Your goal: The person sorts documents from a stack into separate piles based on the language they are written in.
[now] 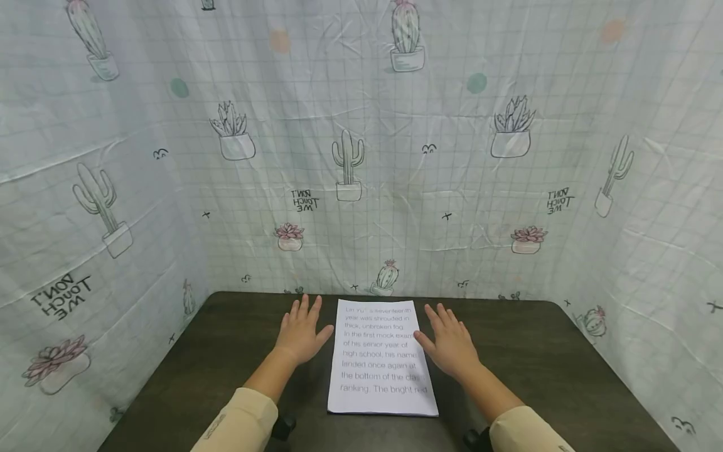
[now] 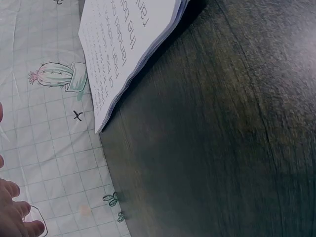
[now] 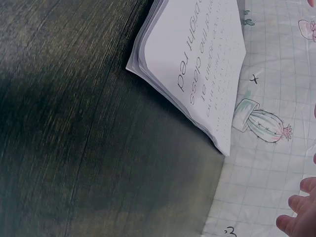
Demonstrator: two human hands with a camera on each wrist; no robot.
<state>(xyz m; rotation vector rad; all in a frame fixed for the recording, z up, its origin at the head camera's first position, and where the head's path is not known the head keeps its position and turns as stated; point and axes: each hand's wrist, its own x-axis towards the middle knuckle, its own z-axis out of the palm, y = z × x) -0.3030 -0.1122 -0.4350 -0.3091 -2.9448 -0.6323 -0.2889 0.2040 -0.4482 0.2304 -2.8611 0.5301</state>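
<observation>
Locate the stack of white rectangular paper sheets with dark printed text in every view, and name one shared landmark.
Head: the stack of white rectangular paper sheets with dark printed text, lower centre.
Left wrist: the stack, at the top, left of centre.
Right wrist: the stack, upper part, right of centre.
Shared landmark: the pale green, pink-topped potted cactus printed on the white gridded fabric, just past the stack's far edge.

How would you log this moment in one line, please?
left hand: empty | right hand: empty | paper: text up on table, between hands

The paper (image 1: 381, 358) is white, the table (image 1: 542, 370) dark brown, the pale cloth (image 1: 373, 107) cactus-printed.
</observation>
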